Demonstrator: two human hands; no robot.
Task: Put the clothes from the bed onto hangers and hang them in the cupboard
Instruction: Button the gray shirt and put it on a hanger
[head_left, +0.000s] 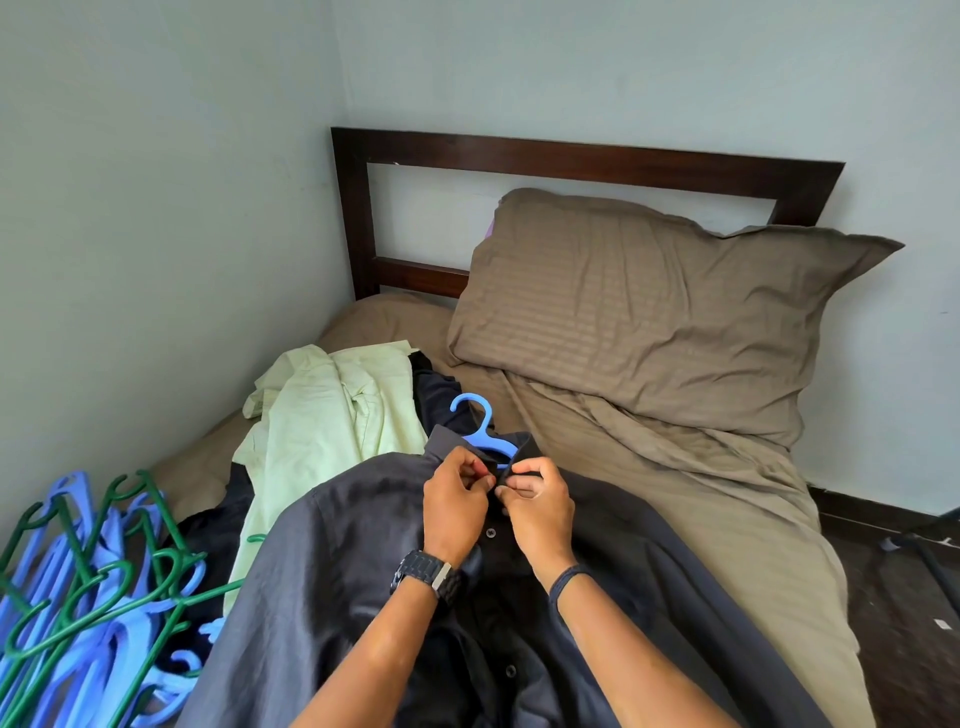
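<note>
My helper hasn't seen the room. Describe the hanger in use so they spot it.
Start at the brown pillow and look left and down to the dark shirt. The blue hanger pokes from its collar, above both hands; the other hangers lie heaped at the left.

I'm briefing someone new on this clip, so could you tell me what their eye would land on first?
First, the two hands at the centre: the left hand and right hand pinch the collar of a dark shirt spread on the bed, with a blue hanger poking out of its neck. Next, the heap of blue and green hangers at the lower left, and the big brown pillow against the headboard.
</note>
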